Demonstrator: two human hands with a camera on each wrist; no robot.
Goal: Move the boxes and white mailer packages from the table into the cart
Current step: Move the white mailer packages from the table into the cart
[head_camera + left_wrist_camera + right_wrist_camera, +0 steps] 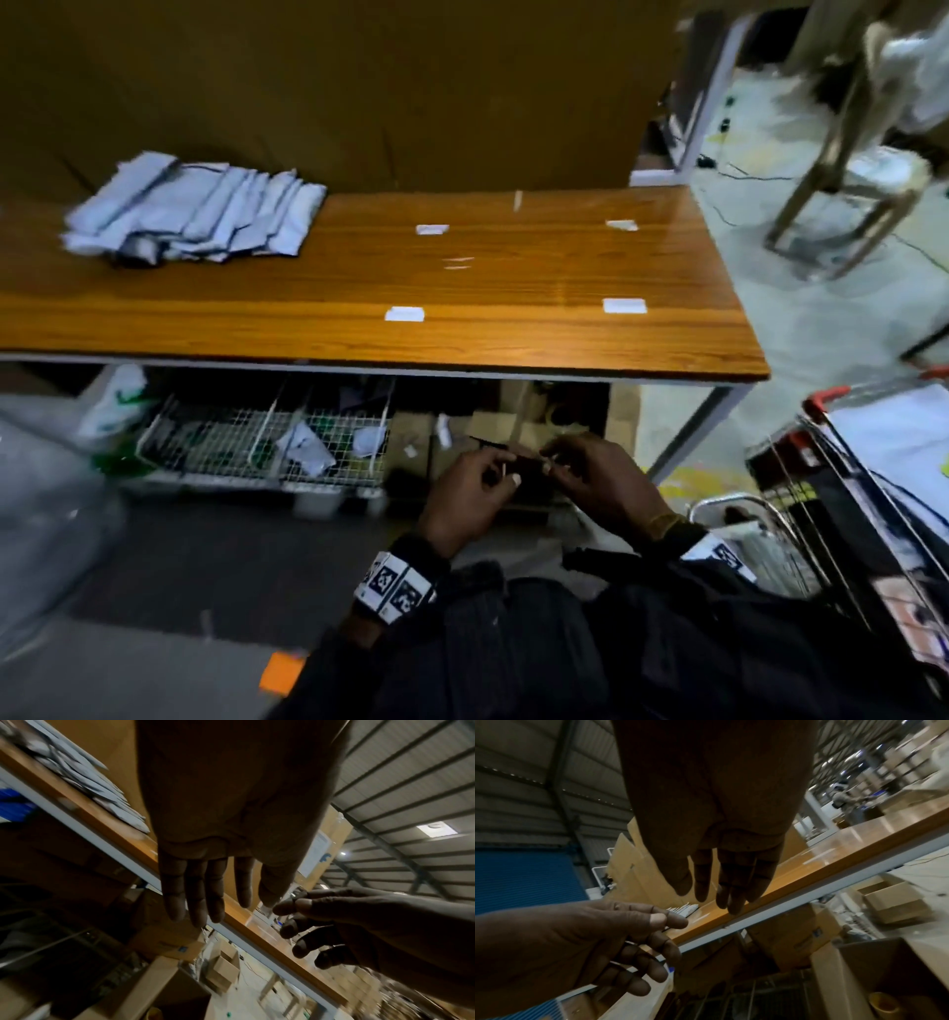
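A pile of white mailer packages (pixel 195 210) lies at the back left of the wooden table (pixel 513 267); the left wrist view also catches the mailers (pixel 85 780). The wire cart (pixel 801 452) stands at my right with a white package (pixel 893 437) inside it. No box is on the table top. My left hand (pixel 488 478) and right hand (pixel 570 462) hang close together below the table's front edge, fingers relaxed. In the wrist views the left hand (pixel 257 900) and the right hand (pixel 706 894) hold no parcel. Each thumb rests by its forefinger.
Small white tape labels (pixel 405 313) dot the table top. Under the table sit a wire basket (pixel 231 442) with scraps and cardboard boxes (pixel 493 426). A brown cardboard wall (pixel 359 92) backs the table. A metal stool (pixel 847 195) stands at the far right.
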